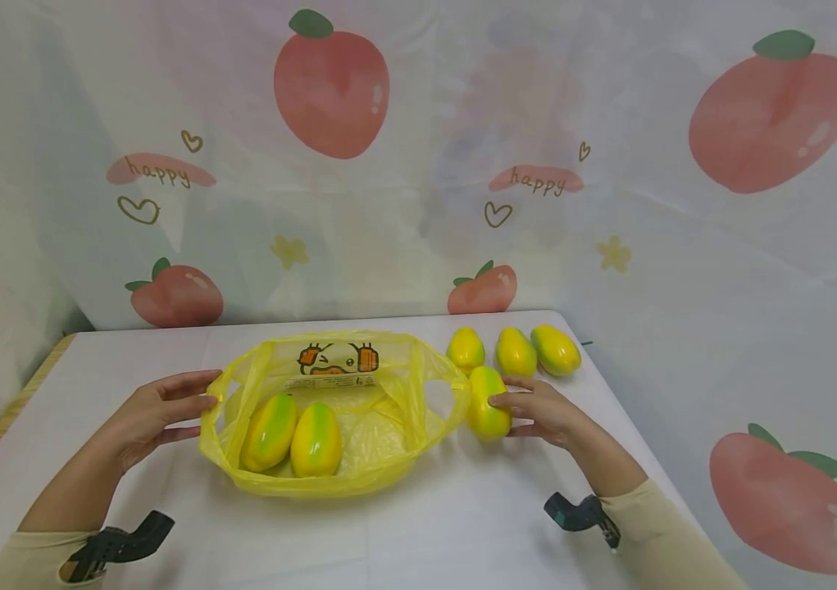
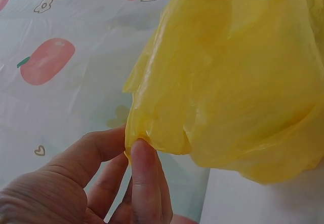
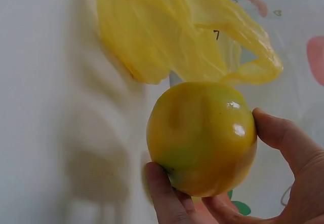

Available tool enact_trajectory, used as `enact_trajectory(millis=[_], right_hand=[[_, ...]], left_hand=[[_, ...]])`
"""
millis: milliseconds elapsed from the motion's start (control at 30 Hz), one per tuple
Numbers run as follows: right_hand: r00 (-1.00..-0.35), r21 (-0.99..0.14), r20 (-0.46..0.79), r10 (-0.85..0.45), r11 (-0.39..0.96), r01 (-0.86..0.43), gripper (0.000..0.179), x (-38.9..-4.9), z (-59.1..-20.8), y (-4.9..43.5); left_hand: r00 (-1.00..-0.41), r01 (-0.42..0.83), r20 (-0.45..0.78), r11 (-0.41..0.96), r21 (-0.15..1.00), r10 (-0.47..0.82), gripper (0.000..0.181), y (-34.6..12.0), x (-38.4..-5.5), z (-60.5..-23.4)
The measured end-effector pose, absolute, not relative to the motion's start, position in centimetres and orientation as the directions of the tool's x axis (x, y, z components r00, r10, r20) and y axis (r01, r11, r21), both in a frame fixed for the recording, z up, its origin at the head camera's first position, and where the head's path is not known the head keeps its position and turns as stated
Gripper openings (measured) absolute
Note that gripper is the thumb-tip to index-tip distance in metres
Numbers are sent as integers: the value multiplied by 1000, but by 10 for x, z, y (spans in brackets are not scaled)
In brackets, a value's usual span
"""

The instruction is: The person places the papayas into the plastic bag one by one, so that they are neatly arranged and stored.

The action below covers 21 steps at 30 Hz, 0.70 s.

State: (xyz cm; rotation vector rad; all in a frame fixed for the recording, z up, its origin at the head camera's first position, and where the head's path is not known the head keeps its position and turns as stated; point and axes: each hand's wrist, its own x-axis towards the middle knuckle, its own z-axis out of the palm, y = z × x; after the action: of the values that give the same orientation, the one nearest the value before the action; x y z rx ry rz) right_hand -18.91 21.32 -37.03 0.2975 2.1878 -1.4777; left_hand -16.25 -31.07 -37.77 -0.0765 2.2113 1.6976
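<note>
A yellow plastic bag [image 1: 396, 459] lies with its mouth spread wide, a cartoon face printed on its inner back side. Two glossy yellow mangoes with green streaks, a left one [image 1: 269, 434] and a right one [image 1: 317, 442], rest inside it. At the bag's left edge my left hand [image 1: 160, 414] pinches the plastic between thumb and fingers, seen close in the left wrist view. My right hand [image 1: 542, 411] grips another mango [image 3: 202, 138] by its sides, just beyond the bag's right handle. In the right wrist view, the bag's handle loop hangs behind that mango.
Three more mangoes, a near-left one [image 1: 466, 350], a middle one [image 1: 516, 352] and a right one [image 1: 556, 350], sit at the back right of the white-covered table [image 1: 418, 541]. A fruit-printed cloth [image 1: 403, 238] hangs behind the table and along its sides.
</note>
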Motion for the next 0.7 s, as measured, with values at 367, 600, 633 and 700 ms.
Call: enact_trajectory(millis=[367,600,633,700], right_hand=[[-893,-837,-435,-117,417,353,78,-187,-339,213],[-901,-853,-401,-166,427,301,80,-185,-319,209],[-902,-854,-397,-168,427,297,80,-185,-317,208],[-905,-856,-391,-169,428,290,81,-185,-312,206]], left_hand=[[-933,-266,-318,274,924,169,69,-310,-162,-376],[-933,-267,-319,274,924,166,70,-310,-162,-375],[-934,-266,-318,274,924,165,70,-310,-162,-375],[-934,-265,-316,271,925,165,70,-310,-162,-375]])
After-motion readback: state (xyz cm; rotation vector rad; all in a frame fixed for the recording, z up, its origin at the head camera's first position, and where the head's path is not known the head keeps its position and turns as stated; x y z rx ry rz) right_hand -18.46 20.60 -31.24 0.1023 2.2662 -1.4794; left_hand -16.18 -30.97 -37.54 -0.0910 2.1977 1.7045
